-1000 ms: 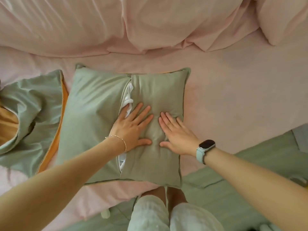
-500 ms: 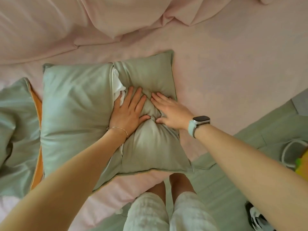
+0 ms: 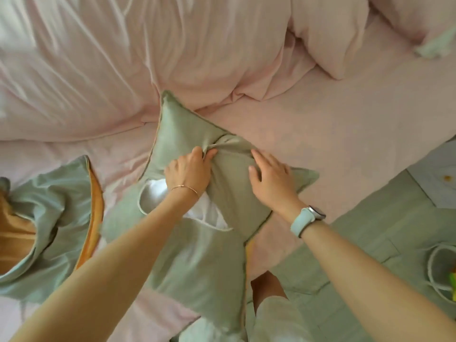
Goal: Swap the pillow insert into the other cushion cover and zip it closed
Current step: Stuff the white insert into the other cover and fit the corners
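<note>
A sage-green cushion cover (image 3: pixel 197 255) lies tilted on the pink bed, its opening gaping so the white pillow insert (image 3: pixel 209 213) shows through. My left hand (image 3: pixel 190 171) grips a bunched fold of the cover near its upper middle, pinching the fabric between fingers and thumb. Just to the right, my right hand (image 3: pixel 271 178) rests on the cover with fingers spread and straight. A second, empty cover (image 3: pixel 49 213), green outside and orange inside, lies crumpled at the left.
Rumpled pink duvet (image 3: pixel 123 58) and pillows (image 3: pixel 407 16) fill the far side of the bed. A green rug (image 3: pixel 370 243) covers the floor at right, with a round basket (image 3: pixel 441 270) near the frame edge. My knees show below.
The cushion has rotated and lifted at its far corner. My left hand went from flat pressing to gripping a fold of fabric; my right hand shifted to the right. The opening gapes wider.
</note>
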`<state>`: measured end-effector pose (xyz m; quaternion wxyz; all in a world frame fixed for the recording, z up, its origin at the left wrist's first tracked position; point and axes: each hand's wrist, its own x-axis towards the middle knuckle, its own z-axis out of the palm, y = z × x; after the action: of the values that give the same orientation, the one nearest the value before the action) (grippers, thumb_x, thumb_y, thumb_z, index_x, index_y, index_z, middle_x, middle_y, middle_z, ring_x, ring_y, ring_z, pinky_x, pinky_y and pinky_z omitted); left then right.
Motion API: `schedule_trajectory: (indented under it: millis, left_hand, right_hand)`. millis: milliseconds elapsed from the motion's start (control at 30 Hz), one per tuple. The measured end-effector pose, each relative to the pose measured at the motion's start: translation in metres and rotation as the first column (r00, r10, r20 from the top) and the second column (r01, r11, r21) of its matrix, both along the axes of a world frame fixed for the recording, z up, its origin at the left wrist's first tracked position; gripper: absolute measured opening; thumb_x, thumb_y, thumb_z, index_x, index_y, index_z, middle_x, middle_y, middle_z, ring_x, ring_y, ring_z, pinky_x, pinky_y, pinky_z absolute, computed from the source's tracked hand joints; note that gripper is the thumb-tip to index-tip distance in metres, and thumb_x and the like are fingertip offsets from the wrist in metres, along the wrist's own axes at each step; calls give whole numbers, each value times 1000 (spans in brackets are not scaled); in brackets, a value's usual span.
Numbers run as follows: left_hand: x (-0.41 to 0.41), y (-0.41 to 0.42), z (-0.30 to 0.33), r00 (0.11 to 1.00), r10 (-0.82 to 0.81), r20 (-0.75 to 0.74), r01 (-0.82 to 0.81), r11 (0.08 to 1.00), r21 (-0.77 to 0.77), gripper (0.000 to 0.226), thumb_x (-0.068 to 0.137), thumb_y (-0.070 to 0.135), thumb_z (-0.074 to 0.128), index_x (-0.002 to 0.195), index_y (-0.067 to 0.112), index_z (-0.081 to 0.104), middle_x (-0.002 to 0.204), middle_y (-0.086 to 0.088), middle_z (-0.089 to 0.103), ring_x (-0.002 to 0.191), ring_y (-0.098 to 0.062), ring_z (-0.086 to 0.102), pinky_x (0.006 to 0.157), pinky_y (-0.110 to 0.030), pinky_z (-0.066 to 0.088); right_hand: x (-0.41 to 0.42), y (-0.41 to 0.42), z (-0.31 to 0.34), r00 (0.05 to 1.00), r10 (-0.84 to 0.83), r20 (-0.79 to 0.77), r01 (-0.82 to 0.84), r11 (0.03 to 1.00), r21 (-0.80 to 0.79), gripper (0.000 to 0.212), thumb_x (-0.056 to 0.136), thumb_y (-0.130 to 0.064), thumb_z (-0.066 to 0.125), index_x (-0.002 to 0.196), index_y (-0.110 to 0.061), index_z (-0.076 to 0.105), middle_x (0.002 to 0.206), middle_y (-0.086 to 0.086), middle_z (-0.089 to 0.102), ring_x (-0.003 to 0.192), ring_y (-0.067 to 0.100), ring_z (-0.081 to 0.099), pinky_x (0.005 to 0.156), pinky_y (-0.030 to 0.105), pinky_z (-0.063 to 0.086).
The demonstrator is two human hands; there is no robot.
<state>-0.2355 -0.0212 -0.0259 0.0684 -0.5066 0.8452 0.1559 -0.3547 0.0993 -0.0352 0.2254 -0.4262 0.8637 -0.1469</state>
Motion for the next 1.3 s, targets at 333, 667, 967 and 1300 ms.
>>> schedule_trajectory:
  millis: [333, 667, 967, 1300]
  left_hand:
    - [-5, -2, 9, 937, -247, 247, 229, 968, 98, 55, 91, 61, 31, 97, 17, 63, 106, -3, 61, 98, -26, 59, 68, -30, 36]
    - [11, -41, -72, 955, -163, -249, 98, 963, -253, 48, 86, 48, 38, 119, 21, 60, 120, -5, 60, 112, -28, 52, 97, -42, 29]
    - [14, 11, -126, 954, -268, -132, 178, 865, -470, 44, 89, 48, 42, 125, 24, 51, 129, -6, 57, 123, -26, 41, 106, -58, 18]
    - [-24, -39, -196, 979, -165, -122, 95, 891, -445, 23, 84, 33, 38, 98, 18, 48, 102, -3, 55, 102, -21, 42, 105, -46, 10]
  right_hand:
    - [-25, -47, -24, 928, 341, -149, -322, 936, 141, 46, 96, -30, 30, 140, -19, 40, 152, 16, 20, 141, 31, 13, 112, 51, 10]
    - [-25, -98, -47, 923, 82, -377, -199, 939, -281, 29, 80, -40, 47, 66, -17, 55, 72, 1, 58, 74, 26, 54, 65, 33, 30]
    - [-33, -38, -115, 777, 346, -526, -507, 840, -196, 44, 92, -39, 34, 133, -27, 41, 120, 5, 42, 102, 27, 41, 82, 44, 30]
    - [-46, -109, -179, 800, 325, -505, -461, 871, -169, 20, 85, -29, 39, 100, -18, 47, 89, 4, 60, 80, 20, 40, 71, 38, 25]
